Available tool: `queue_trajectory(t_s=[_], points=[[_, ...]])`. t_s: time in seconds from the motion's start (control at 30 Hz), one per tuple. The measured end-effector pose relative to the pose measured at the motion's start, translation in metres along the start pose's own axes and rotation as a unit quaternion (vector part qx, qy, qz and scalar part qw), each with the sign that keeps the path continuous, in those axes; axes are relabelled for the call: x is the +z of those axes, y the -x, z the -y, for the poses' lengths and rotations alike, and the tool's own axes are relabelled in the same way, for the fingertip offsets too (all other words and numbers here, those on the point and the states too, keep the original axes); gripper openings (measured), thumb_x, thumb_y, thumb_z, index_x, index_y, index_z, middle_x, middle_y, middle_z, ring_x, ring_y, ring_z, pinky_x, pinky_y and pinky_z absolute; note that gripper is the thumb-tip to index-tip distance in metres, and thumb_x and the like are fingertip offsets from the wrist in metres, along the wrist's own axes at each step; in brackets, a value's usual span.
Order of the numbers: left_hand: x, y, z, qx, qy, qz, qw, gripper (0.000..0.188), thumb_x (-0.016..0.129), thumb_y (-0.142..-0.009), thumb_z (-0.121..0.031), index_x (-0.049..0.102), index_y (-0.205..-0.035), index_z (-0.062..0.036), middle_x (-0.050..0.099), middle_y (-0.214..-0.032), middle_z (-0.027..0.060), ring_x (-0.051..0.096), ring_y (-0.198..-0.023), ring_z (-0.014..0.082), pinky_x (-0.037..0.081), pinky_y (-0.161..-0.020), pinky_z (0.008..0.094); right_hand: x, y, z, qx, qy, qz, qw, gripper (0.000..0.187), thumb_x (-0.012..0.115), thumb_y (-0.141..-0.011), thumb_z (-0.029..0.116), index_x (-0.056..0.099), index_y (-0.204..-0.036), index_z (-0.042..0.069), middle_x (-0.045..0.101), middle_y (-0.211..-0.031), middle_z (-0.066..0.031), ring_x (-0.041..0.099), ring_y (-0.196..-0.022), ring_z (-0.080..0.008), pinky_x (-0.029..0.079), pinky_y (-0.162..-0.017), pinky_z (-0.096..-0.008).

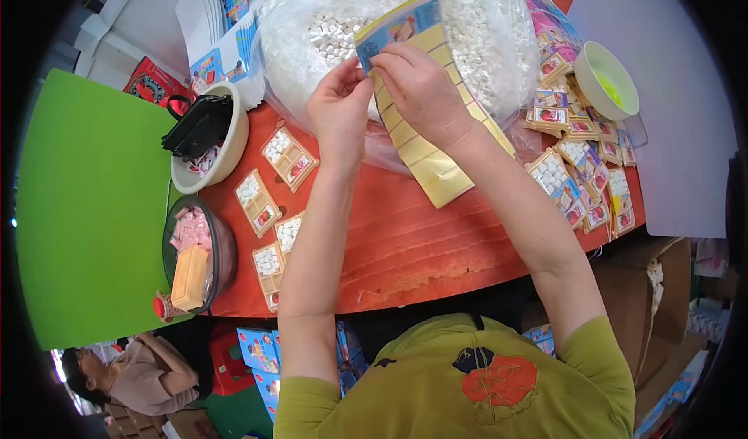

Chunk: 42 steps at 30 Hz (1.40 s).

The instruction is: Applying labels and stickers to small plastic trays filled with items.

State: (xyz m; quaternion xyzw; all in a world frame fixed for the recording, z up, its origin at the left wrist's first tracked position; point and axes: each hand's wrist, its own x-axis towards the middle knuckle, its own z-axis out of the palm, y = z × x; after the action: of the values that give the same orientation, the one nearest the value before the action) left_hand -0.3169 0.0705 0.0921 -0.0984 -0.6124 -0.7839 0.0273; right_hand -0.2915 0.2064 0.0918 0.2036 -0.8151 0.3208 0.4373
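A long, shiny yellow sheet (432,162) marked off in rows, apparently a sticker sheet with a blue printed label at its top end, hangs over the red table. My right hand (421,92) is closed on its upper part, just below the blue label. At the sheet's left edge, the fingers of my left hand (343,108) are pinched together on the label's lower corner. Behind the sheet lies a big clear plastic bag (288,57) full of small white cubes. Left of my left forearm are several small tan trays (290,157) with white pieces in them.
To the left stand a white basin (238,131) with a black pouch (199,126) and a dark bowl (226,260) of pink packets. Filled trays (549,174) with labels are piled at the right below a pale green bowl (608,81). Another person (144,373) sits at lower left.
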Motion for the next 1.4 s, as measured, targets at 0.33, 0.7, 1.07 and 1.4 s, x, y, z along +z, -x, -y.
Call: queue_trajectory(t_s=[0.33,0.7,1.07,1.4], points=[[-0.013,0.015,-0.004,0.261,-0.247,0.02,0.933,0.044,0.062,-0.086,0.008,0.045,-0.125,-0.0018,0.069,-0.089,0.0076,0.066,-0.079,0.0147,0.054,-0.074,0.028,-0.003,0.001,0.01,-0.068,0.035,0.077,0.994,0.014,0.063,-0.08,-0.002,0.062,-0.095,-0.003,0.063,-0.091,-0.0139,0.066,-0.083,-0.0321,0.057,-0.069,-0.0378],[-0.021,0.01,0.014,0.229,-0.157,0.019,0.961,0.041,0.059,-0.085,0.01,0.046,-0.122,-0.0038,0.067,-0.095,0.0082,0.065,-0.079,0.0143,0.053,-0.075,0.0276,0.001,-0.002,-0.005,0.034,-0.041,0.053,0.997,0.008,0.065,-0.085,0.002,0.063,-0.093,0.0,0.065,-0.084,-0.0125,0.068,-0.078,-0.0271,0.055,-0.07,-0.0349],[-0.036,-0.041,0.048,0.065,-0.32,-0.228,0.917,0.034,0.069,-0.08,-0.01,0.06,-0.111,0.0027,0.068,-0.093,0.0078,0.065,-0.081,0.0202,0.051,-0.078,0.0331,-0.193,0.012,-0.054,0.245,-0.225,-0.268,0.904,0.016,0.058,-0.096,0.007,0.061,-0.105,-0.007,0.064,-0.112,-0.0175,0.069,-0.1,-0.028,0.057,-0.096,-0.0396],[-0.002,0.108,-0.014,0.052,0.018,-0.036,0.998,0.026,0.061,-0.1,-0.021,0.064,-0.11,0.003,0.065,-0.105,0.0059,0.06,-0.094,0.0108,0.049,-0.082,0.0259,-0.128,0.042,0.09,-0.04,0.187,-0.067,0.979,0.024,0.072,-0.073,-0.003,0.06,-0.093,0.001,0.061,-0.112,-0.0176,0.063,-0.098,-0.0337,0.051,-0.085,-0.0395]])
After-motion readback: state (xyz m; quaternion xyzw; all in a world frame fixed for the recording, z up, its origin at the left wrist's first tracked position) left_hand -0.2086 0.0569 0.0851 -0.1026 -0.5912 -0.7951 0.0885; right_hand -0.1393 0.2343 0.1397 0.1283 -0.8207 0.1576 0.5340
